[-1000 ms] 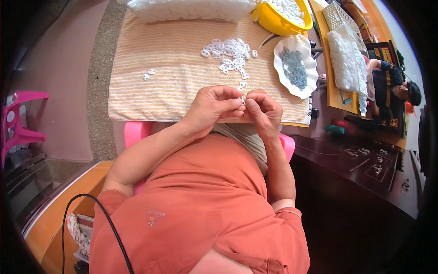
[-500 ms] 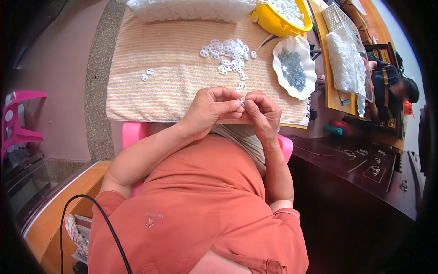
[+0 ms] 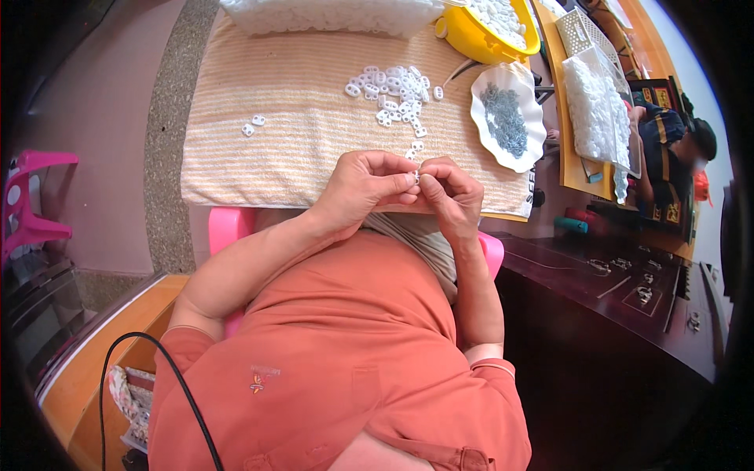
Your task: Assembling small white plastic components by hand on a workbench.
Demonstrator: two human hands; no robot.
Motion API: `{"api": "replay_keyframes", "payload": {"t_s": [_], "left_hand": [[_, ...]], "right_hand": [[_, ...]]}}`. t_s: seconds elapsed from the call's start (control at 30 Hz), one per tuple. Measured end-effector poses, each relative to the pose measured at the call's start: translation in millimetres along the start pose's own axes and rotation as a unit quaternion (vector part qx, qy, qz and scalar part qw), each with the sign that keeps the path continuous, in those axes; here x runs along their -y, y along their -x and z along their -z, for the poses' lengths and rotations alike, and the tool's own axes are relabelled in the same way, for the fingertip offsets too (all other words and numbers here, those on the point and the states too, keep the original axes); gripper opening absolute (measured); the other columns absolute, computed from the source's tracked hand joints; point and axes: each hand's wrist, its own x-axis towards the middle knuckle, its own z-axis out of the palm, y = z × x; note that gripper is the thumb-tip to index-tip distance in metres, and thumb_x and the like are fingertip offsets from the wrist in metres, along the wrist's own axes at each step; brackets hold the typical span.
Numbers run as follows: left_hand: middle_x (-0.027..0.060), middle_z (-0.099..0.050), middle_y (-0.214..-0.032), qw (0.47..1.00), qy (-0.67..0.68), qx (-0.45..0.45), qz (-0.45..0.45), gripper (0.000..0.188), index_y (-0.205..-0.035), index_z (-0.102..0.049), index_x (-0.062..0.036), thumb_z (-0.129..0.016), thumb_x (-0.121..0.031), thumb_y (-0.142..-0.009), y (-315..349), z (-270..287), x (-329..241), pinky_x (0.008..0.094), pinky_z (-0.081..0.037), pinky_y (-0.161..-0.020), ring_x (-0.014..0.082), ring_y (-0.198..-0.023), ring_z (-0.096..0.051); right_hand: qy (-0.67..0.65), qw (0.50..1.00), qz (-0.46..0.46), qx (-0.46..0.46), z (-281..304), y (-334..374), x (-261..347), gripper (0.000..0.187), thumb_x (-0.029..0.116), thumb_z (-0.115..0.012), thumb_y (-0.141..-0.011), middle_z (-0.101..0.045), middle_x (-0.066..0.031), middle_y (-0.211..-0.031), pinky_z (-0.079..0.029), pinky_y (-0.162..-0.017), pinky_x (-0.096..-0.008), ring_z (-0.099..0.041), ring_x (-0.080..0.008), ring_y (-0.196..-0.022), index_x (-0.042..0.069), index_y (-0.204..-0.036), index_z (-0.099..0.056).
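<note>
1. Two hands meet at the near edge of the surface [image 3: 236, 169], fingertips pressed together over one small white ring [image 3: 416, 176]. Left hand [image 3: 363, 188] and right hand [image 3: 449, 192] touch at the thumbs; both pinch the ring between them, which is mostly hidden by the fingers.
2. Surface is covered by a striped orange-and-cream cloth [image 3: 306, 125]; the hands hover just above its front hem.
3. Loose heap of white rings [image 3: 390, 84] lies on the cloth beyond the hands, with a thin trail of single rings [image 3: 416, 138] running down toward the fingers.
4. Two stray rings [image 3: 253, 125] sit well apart to the left of the heap.
5. White scalloped plate [image 3: 491, 94] rests on the right part of the cloth, holding small grey metal bits [image 3: 504, 119]; too small to tell their shape.
6. Yellow bowl [image 3: 471, 39] at the far right corner holds more white pieces. A long white bag [image 3: 330, 14] lies along the far edge.
7. Nothing stands between the hands and the heap.
8. Pink seat [image 3: 228, 228] shows under the forearms, at the cloth's front edge.
9. Another person in dark clothes [image 3: 667, 145] sits at the right, beside a white basket [image 3: 585, 35] and a clear bag of white pieces [image 3: 597, 106].
</note>
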Motion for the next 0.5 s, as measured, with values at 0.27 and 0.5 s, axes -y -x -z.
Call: {"api": "replay_keyframes", "payload": {"t_s": [0.27, 0.5], "left_hand": [[0.0103, -0.067, -0.093, 0.999, -0.022, -0.01, -0.024, 0.018, -0.103, -0.063, 0.0054, -0.064, 0.0, -0.087, 1.5, -2.8, 1.5, 0.0241, -0.058, -0.072, 0.0129, -0.078, -0.067], [0.0109, -0.067, -0.092, 1.0, -0.016, 0.011, -0.019, 0.017, -0.102, -0.064, 0.0059, -0.065, 0.0, -0.086, 3.2, -4.8, -1.4, 0.0238, -0.058, -0.073, 0.0131, -0.079, -0.066]], "right_hand": [[0.01, 1.0, -0.013, 0.015, 4.9, -0.6, -1.9, 0.007, 0.0, -0.065, -0.087, -0.065, -0.0078, -0.092, -0.048, -0.073, -0.0221, -0.06, -0.0113, -0.083, -0.004, -0.092, -0.068], [-0.046, 0.998, -0.051, 0.014, 8.9, -0.2, 1.1, 0.008, 0.0, -0.065, -0.088, -0.065, -0.0079, -0.093, -0.05, -0.074, -0.0223, -0.062, -0.0119, -0.083, -0.004, -0.093, -0.068]]}}
